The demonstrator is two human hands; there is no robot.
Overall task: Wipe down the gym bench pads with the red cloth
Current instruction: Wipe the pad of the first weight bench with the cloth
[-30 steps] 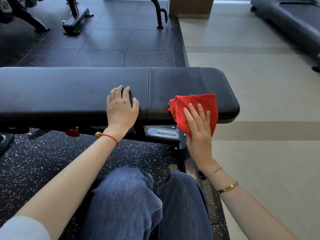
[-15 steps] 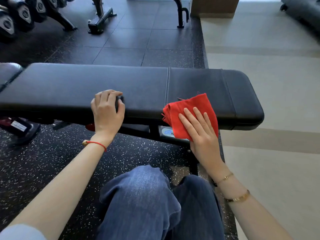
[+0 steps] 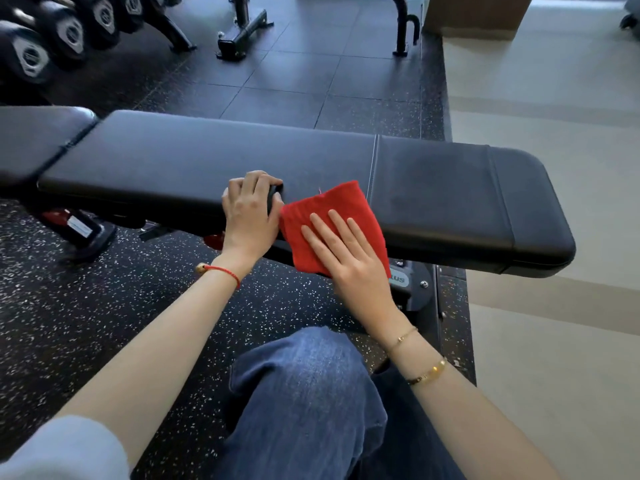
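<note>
A long black bench pad point(image 3: 173, 161) runs across the view, with a second pad point(image 3: 31, 140) at its left end. The red cloth point(image 3: 332, 202) is draped over the long pad's near edge, just left of a stitched seam. My right hand point(image 3: 346, 251) presses flat on the cloth with straight, spread fingers. My left hand point(image 3: 249, 209) sits right beside the cloth, touching its left edge. Its fingers are curled over the pad's near edge.
A dumbbell rack point(image 3: 52, 39) stands at the far left and machine feet point(image 3: 242, 32) stand behind the bench. The bench frame point(image 3: 412, 282) shows below the pad. My knee in jeans point(image 3: 311, 393) is close in front. Beige floor point(image 3: 554, 341) lies to the right.
My right hand has slid the cloth left along the pad's near edge until it meets my left hand. My left hand's fingers have curled. My head has turned left.
</note>
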